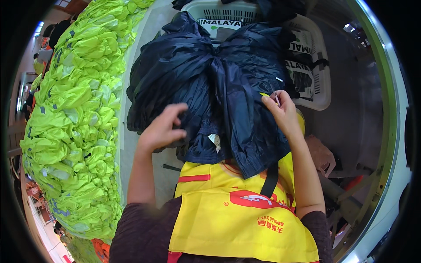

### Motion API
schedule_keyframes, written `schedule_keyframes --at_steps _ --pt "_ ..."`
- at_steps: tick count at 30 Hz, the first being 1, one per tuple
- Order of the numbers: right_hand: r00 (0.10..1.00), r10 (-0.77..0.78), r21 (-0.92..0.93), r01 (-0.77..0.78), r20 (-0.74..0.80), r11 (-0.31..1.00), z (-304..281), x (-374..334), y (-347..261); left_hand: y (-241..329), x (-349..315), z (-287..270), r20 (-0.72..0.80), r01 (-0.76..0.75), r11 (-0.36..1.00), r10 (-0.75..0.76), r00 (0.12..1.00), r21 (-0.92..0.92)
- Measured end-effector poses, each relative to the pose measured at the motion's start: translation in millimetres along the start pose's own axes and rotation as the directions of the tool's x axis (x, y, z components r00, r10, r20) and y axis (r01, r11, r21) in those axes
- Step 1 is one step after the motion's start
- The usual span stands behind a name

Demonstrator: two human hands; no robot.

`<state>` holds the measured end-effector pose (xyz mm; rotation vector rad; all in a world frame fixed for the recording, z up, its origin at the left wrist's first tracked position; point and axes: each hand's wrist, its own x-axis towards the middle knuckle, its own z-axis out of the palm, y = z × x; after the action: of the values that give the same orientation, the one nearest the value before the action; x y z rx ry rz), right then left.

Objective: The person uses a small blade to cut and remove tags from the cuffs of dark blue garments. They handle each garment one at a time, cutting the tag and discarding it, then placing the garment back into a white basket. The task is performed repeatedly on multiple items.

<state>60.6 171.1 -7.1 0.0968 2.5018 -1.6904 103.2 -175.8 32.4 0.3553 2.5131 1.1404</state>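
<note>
A dark navy garment (245, 118) of thin, shiny fabric lies bunched over my lap and the table edge. A small white label (215, 141) shows near its lower hem. My left hand (164, 127) hovers over the garment's left side, slightly blurred, its fingers apart and holding nothing. On the right side of the fabric, my right hand (280, 111) is closed in a pinch. Between its thumb and fingers shows a thin, pale, stick-like thing (277, 100), too small to name. Under the garment I wear a yellow apron (206, 223) with red patches.
A large heap of neon yellow-green garments (74, 131) covers the left side, beside a pale table strip (133, 175). White plastic crates (323, 83) with dark packed items stand ahead and to the right. A pinkish plastic bag (320, 153) and a metal frame (388, 83) are at right.
</note>
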Motion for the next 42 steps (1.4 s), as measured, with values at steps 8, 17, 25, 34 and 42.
schedule_keyframes --at_steps 8,17,25,34,42 --pt "0.966 0.242 0.468 -0.255 0.089 0.846 50 21 -4 19 109 89 -0.030 0.282 0.890 -0.313 0.949 -0.359" --pt "0.924 0.354 0.727 -0.342 0.144 0.595 46 12 15 4 102 90 0.110 0.255 0.551 -0.281 0.953 -0.795" --pt "0.951 0.284 0.692 -0.286 0.121 0.662 47 11 15 58 95 76 -0.527 0.229 0.971 -0.158 0.835 0.072" --pt "0.986 -0.083 -0.300 0.037 -0.143 0.953 -8 -14 7 23 100 76 -0.183 0.095 0.539 -0.439 0.880 -0.837" --pt "0.952 0.289 -0.056 -0.285 0.098 0.957 -62 -95 61 -25 56 64 -0.293 0.241 0.902 -0.354 0.888 -0.358"
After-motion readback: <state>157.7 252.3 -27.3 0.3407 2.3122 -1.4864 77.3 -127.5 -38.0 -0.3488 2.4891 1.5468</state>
